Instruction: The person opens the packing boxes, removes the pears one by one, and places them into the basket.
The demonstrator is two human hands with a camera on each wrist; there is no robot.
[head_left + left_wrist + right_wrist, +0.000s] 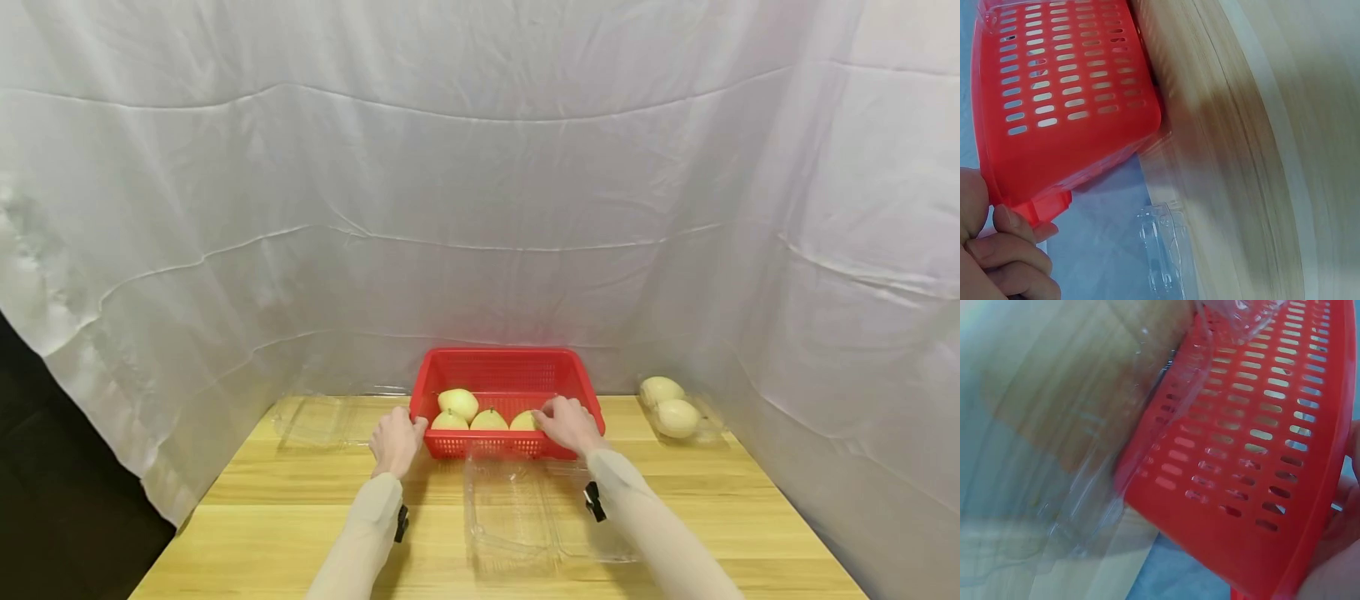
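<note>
A red plastic basket [506, 379] with slotted walls stands at the back of the table, holding several pale yellow pears [457, 404]. At its front left corner my left hand [396, 442] grips the rim, thumb and fingers pinching it in the left wrist view. My right hand [568, 423] reaches over the front right rim, its fingertips at the rightmost pear [523, 421]. The basket wall hides part of these fingers in the right wrist view, so their hold on the pear is unclear. An open clear plastic clamshell box [513, 508] lies in front of the basket.
Another clear plastic box [311, 421] lies at the back left. At the back right, two pears [675, 417] sit in a clear box. Pale cloth [480, 208] hangs behind and beside the wooden table [300, 517].
</note>
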